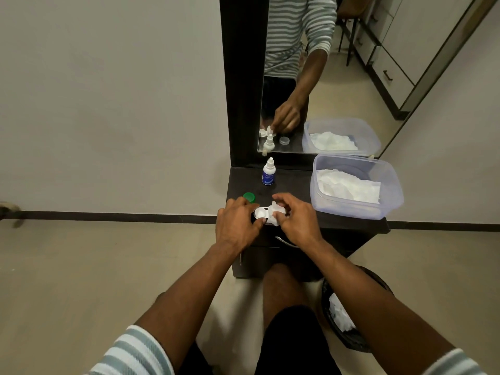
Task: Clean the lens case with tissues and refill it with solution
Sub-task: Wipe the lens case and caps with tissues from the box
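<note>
Lens case [261,213]: white, lying on the dark counter [292,182] at centre frame, between the two hands; one round well faces up uncovered, the other is under the tissue.
Left hand [238,224]: fingers curled down over the left end of the case, thumb tip against its near edge; it looks to be pinning the case so it does not slide while being wiped.
Right hand [293,219]: fingers bent around a crumpled tissue [277,209], pressing it onto the right side of the case; how deep it reaches into the well is hidden.
Green cap [249,197]: on the counter just behind the left hand's knuckles, off the case, which leaves that well open for wiping.
Solution bottle [268,172]: upright, cap on, above the hands in the frame, near the mirror [338,77]; within reach for refilling, untouched now.
Tissue box [389,196]: clear plastic tub at right of centre, lid off, white tissues inside; close to the right hand, so a fresh one is easy to take.
Bin [351,312]: dark, on the floor at lower right, white crumpled paper in it; handy for used tissues.
Stage: wiping appears under way; refill not yet done.
</note>
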